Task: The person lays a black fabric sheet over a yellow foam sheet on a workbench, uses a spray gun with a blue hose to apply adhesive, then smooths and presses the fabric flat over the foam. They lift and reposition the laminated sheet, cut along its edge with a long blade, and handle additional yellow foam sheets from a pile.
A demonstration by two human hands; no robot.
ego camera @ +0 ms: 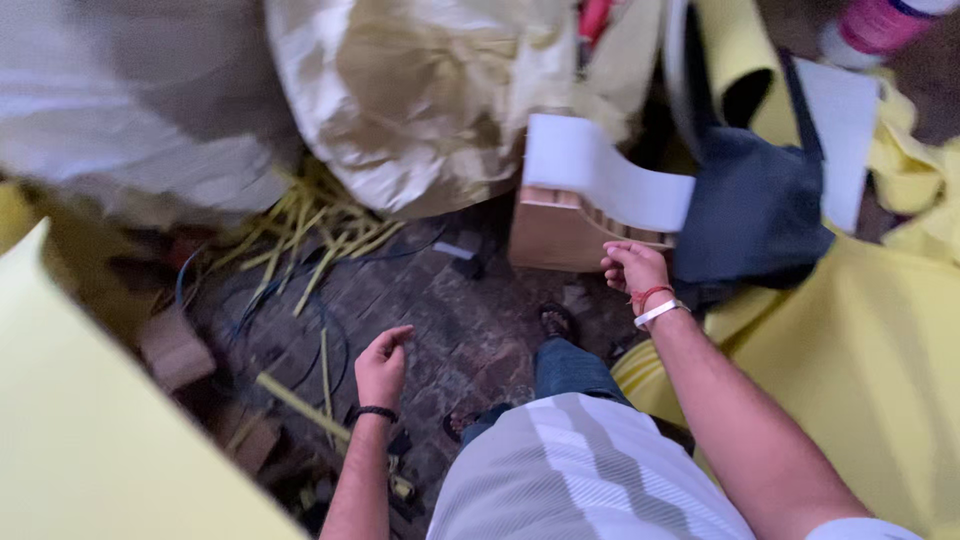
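Observation:
My left hand (382, 362) hangs over the dark brick floor (440, 310) with fingers loosely curled and nothing in it; a black band sits on its wrist. My right hand (634, 268) is raised beside a brown cardboard box (548, 232), fingers curled in, next to a white strip (610, 178) that curves out over the box. Whether the fingers pinch the strip's lower edge is unclear. A red thread and a white band circle that wrist. My leg in blue jeans (572, 366) and a sandalled foot (556, 320) show below.
Big whitish sacks (420, 90) fill the top. Yellow strips (305, 235) and dark cables litter the floor. Yellow sheets lie at the left (90, 430) and right (860, 340). A dark blue bag (755, 205) rests right of the box.

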